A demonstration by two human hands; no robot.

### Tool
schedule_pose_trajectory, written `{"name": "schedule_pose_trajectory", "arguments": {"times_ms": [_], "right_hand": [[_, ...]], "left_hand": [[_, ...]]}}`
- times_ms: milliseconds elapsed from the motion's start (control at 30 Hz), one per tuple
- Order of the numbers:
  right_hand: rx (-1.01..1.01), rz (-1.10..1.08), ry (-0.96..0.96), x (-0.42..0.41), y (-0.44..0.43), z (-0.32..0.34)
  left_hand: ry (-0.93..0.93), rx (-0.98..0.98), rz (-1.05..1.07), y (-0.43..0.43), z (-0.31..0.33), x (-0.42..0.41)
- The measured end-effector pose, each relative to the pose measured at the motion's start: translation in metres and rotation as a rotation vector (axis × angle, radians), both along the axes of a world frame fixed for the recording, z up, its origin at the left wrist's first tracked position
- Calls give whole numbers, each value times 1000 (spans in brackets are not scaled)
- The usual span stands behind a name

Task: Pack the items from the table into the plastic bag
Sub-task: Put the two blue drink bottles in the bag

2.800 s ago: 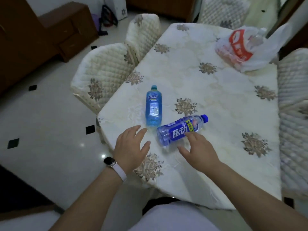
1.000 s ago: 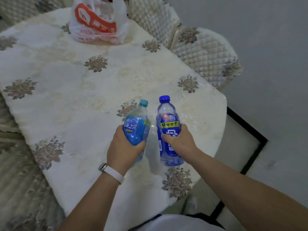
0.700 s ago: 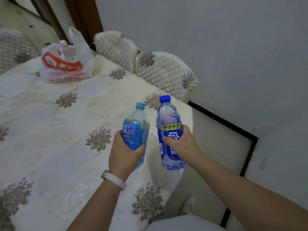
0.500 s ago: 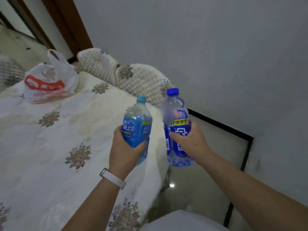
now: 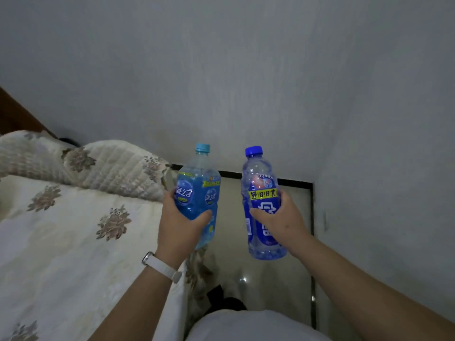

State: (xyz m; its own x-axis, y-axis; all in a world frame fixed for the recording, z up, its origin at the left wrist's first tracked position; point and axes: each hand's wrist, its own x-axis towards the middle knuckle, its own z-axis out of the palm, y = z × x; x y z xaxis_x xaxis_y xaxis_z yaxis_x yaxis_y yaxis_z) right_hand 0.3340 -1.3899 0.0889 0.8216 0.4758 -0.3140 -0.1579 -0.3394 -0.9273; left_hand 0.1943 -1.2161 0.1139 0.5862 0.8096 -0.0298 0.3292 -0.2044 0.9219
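My left hand grips a light-blue bottle with a pale blue cap, held upright past the table's right edge. My right hand grips a dark-blue bottle with a yellow label band and a blue cap, also upright, over the floor. The two bottles stand side by side, a little apart. The plastic bag is out of view.
The table with its cream flowered cloth fills the lower left. A quilted chair back stands behind it. A grey wall is close ahead and to the right. Glossy floor with a black border lies below the bottles.
Both hands picked the bottles up off the table and hold them upright. The view has swung to the right, so the plastic bag has slid out on the left and the wall fills the frame.
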Motion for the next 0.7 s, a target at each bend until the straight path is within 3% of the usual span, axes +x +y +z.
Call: {"name": "schedule_pose_trajectory", "arguments": {"times_ms": [267, 567, 700], "right_hand": [[-66, -81, -11, 87, 26, -17], [-159, -8, -93, 212, 129, 1], [-90, -21, -145, 256, 181, 20]], "left_hand": [[23, -43, -58, 39, -30, 99], [-41, -129, -42, 141, -32, 225], [-78, -108, -46, 187, -15, 269]]}}
